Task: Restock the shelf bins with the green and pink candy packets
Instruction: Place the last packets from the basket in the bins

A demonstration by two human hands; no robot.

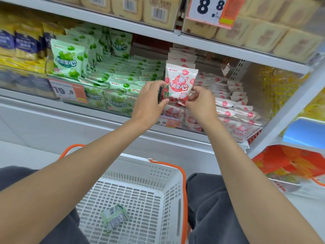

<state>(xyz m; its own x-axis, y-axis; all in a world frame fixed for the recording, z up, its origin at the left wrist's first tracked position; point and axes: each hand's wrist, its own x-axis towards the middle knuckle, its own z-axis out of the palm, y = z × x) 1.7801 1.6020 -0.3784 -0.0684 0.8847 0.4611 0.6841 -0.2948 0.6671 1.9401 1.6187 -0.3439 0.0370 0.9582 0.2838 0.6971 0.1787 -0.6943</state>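
Note:
Both hands hold one pink candy packet (179, 81) upright at the front of the pink bin (246, 110). My left hand (149, 101) pinches its lower left edge and my right hand (200, 104) its lower right corner. More pink packets stand in a row behind it and lie stacked to its right. The green bin (109, 74) to the left holds several green packets, with one green packet (67, 59) standing upright at the front left. A single small green packet (114, 217) lies on the floor of the white basket (137, 173).
The basket with orange handles (183, 191) sits between my knees below the shelf. An orange price tag (68, 91) hangs on the green bin. Yellow and blue packs (22, 44) fill the left bin. Beige packs line the upper shelf (263, 32). A red bag (288, 162) lies at right.

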